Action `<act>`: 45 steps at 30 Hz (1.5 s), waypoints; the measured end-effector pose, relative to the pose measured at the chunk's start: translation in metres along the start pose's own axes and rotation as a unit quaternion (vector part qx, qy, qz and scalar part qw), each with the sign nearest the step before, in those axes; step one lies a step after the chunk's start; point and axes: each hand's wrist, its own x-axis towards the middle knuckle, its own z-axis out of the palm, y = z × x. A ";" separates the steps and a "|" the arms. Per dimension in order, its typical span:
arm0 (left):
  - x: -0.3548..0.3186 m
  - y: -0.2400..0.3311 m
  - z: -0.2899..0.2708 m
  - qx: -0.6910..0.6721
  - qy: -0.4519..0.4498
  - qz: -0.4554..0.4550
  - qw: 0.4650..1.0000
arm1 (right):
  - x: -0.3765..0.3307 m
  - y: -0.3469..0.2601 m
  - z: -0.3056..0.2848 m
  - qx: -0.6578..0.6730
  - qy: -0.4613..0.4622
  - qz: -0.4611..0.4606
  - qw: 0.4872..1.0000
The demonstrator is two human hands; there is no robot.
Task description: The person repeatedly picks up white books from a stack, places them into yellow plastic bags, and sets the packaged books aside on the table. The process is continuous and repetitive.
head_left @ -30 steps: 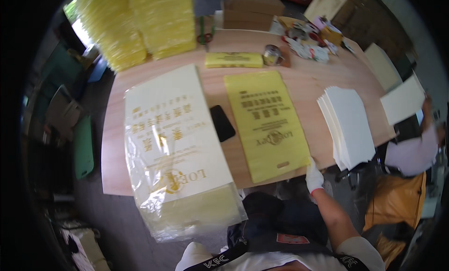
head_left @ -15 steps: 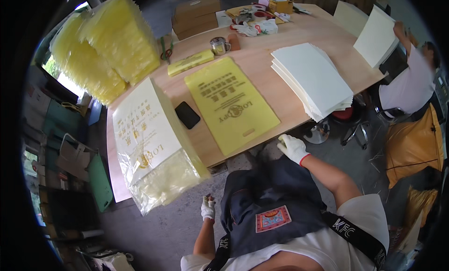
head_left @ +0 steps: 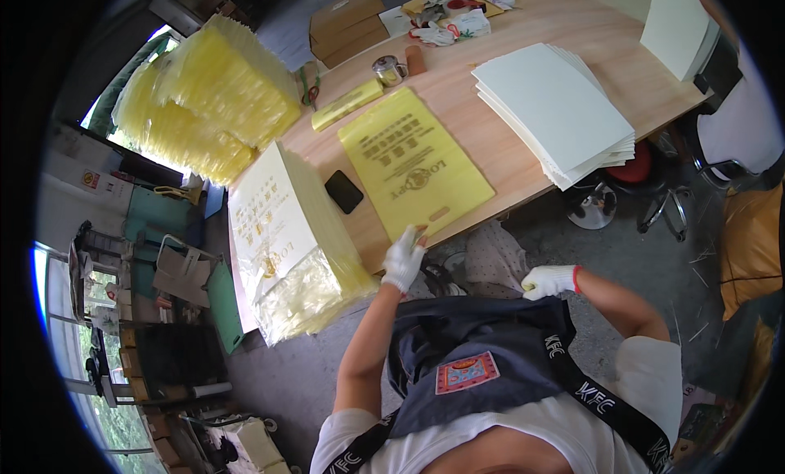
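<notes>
My left hand (head_left: 404,263), in a white knit glove with bare fingertips showing, is raised at the table's front edge. Its fingers are stretched and slightly apart, beside the near corner of a flat yellow plastic bag (head_left: 458,176) with a handle slot and dark print. Curled in its white glove, my right hand (head_left: 551,281) is at the upper edge of my dark apron (head_left: 458,335); whatever its fingers hold is hidden. A plastic-wrapped stack of printed white and yellow bags (head_left: 274,221) lies to the left. A black phone (head_left: 344,191) rests between stack and bag.
White sheets (head_left: 548,106) are piled on the right of the table. Large yellow plastic bundles (head_left: 213,98) stand far left. A folded yellow pack (head_left: 347,105), metal mug (head_left: 388,69), scissors (head_left: 309,90) and cardboard boxes (head_left: 347,24) sit behind. Another person (head_left: 744,122) is at right.
My left hand has risen from low beside my body to the table's front edge. My right hand has shifted slightly right and down from the table edge. The view has turned somewhat.
</notes>
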 end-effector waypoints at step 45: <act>0.034 0.170 -0.006 -0.060 -0.054 0.367 0.927 | 0.135 -0.129 -0.085 0.007 0.465 0.003 0.885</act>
